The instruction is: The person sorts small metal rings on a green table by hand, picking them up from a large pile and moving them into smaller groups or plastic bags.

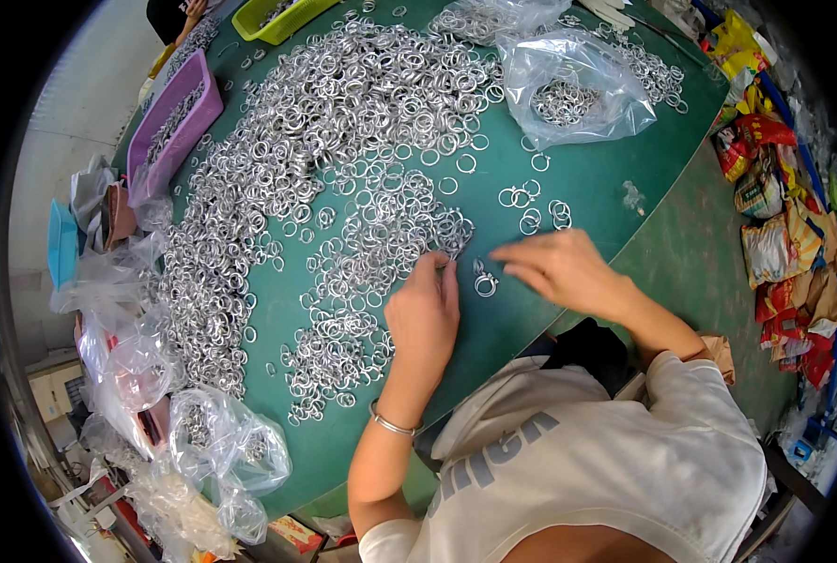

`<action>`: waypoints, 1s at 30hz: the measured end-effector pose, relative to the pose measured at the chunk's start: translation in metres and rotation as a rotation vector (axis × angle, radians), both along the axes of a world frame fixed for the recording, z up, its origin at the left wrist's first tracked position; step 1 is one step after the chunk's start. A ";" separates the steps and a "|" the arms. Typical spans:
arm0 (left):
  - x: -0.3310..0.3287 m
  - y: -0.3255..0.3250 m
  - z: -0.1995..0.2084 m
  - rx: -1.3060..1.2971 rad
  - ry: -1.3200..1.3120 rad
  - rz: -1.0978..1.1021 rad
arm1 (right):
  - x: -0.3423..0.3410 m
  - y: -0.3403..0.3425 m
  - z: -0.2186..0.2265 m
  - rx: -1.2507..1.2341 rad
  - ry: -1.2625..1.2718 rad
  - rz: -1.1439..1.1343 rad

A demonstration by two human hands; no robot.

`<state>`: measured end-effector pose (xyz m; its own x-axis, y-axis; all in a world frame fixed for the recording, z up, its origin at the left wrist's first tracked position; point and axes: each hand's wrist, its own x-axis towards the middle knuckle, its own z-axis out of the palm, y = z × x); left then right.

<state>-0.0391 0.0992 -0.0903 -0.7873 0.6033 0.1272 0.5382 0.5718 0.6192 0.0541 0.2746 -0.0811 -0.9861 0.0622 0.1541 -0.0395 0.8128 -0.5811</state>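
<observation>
Silvery metal rings, each with a small lug, are spread over a green table. My left hand (pixel 425 314) reaches to the right edge of the nearer heap of rings (pixel 395 225). Its thumb and forefinger are pinched together against rings there; the fingertips partly hide what they grip. My right hand (pixel 564 270) hovers to the right with fingers stretched and apart, a little blurred, and nothing shows in it. Between the hands lie a few loose rings (pixel 485 284). Further loose rings (pixel 529 221) lie just beyond my right hand.
A large mound of rings (pixel 343 94) curves along the far and left side. Clear plastic bags (pixel 578 84) with rings lie at the far right and near left. A purple basket (pixel 174 127) and a yellow-green basket (pixel 277 21) stand far left. Colourful packages (pixel 766 197) line the right.
</observation>
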 end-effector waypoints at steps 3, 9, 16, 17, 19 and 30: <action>-0.001 -0.009 0.002 0.160 -0.183 0.062 | -0.010 0.016 -0.003 0.062 0.084 -0.218; 0.005 -0.027 0.008 0.511 -0.648 0.197 | -0.024 0.027 -0.001 0.184 -0.032 -0.287; 0.024 -0.058 0.016 0.137 -0.292 0.143 | -0.026 0.015 0.004 0.096 0.009 -0.243; 0.025 -0.059 0.018 0.126 -0.335 0.078 | -0.028 0.006 0.002 0.081 0.037 -0.182; 0.027 -0.063 0.020 0.105 -0.415 -0.045 | -0.033 -0.009 -0.005 0.048 0.096 -0.052; 0.034 -0.083 0.025 -0.082 -0.310 0.004 | -0.041 -0.041 -0.001 0.084 0.043 0.079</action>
<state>-0.0054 0.0157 -0.0650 -0.7833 0.5986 -0.1678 0.3291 0.6282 0.7050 0.0127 0.2334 -0.0817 -0.9797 -0.0307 0.1980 -0.1292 0.8520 -0.5073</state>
